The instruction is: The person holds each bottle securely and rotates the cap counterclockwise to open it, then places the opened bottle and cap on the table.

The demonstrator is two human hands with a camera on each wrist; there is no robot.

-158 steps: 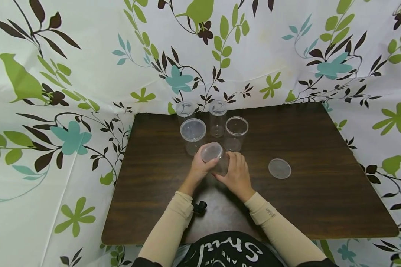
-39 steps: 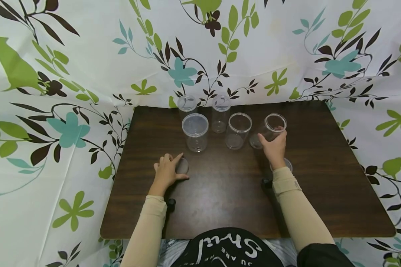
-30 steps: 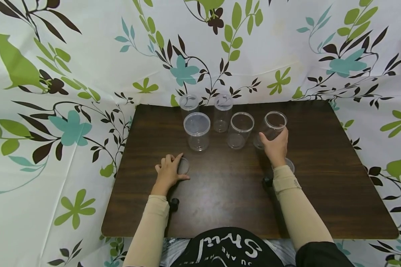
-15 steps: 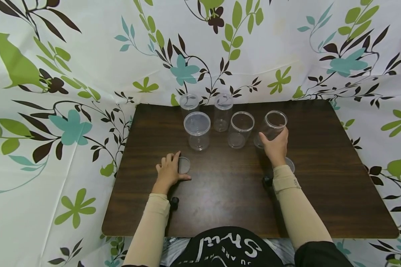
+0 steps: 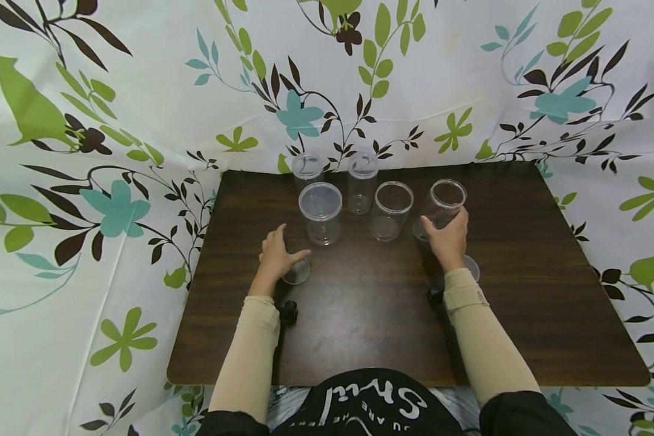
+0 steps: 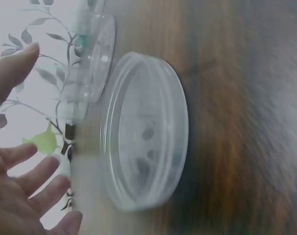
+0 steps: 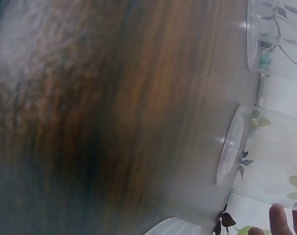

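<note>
My left hand (image 5: 277, 255) hovers at a round clear plastic lid (image 5: 296, 274) on the left of the table, thumb and fingers spread and holding nothing. In the left wrist view the lid (image 6: 146, 132) lies with its hollow side and raised rim showing, apart from the fingers. On the right, my right hand (image 5: 448, 238) grips an open clear plastic jar (image 5: 445, 197), thumb on its near left side and fingers round its right. A second clear lid (image 5: 472, 268) lies partly hidden under the right wrist. Left of the gripped jar stands another uncovered clear jar (image 5: 390, 212).
A wide jar (image 5: 323, 215) with a lid on stands left of the uncovered one. Behind are two slimmer clear jars (image 5: 362, 184) (image 5: 307, 166), near the patterned cloth (image 5: 163, 91). The dark wooden table (image 5: 360, 327) has its front edge at the person's body.
Earlier, both hands held a lidded jar; it now stands uncovered at right in my right hand. My left hand, lately around the lid, has lifted forward off it.
</note>
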